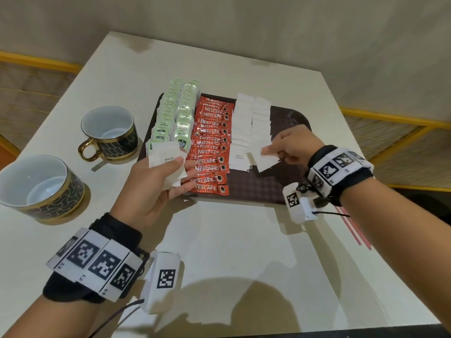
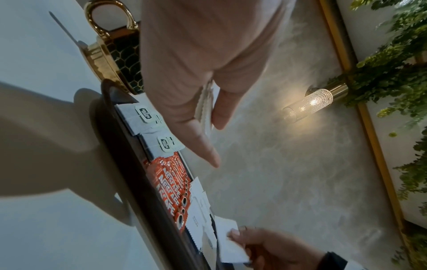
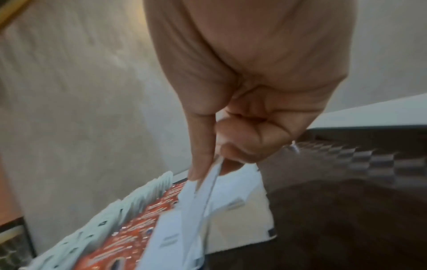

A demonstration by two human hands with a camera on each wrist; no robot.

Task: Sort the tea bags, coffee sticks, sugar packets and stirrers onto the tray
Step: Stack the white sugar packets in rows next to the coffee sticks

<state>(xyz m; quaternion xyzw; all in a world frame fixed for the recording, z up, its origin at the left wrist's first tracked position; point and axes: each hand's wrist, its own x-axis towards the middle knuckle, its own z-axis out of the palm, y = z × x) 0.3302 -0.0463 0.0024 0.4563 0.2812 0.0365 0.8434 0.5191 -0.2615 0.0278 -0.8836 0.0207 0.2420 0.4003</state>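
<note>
A dark brown tray [image 1: 258,186] lies on the white table. On it run rows of green tea bags [image 1: 174,111], red Nescafe coffee sticks [image 1: 212,147] and white sugar packets [image 1: 252,123]. My left hand [image 1: 168,181] holds a small stack of white sugar packets [image 1: 167,164] over the tray's near left corner, thumb on top. My right hand [image 1: 280,148] pinches one white sugar packet [image 1: 264,158] just above the near end of the sugar rows. That pinch shows in the right wrist view [image 3: 208,175]. Red stirrers [image 1: 353,228] lie on the table at the right, partly hidden by my right arm.
Two black and gold cups [image 1: 111,132] [image 1: 39,186] stand on the table left of the tray. The tray's right part [image 1: 288,118] is bare. A wall lamp [image 2: 309,102] and green plants [image 2: 392,64] show in the left wrist view.
</note>
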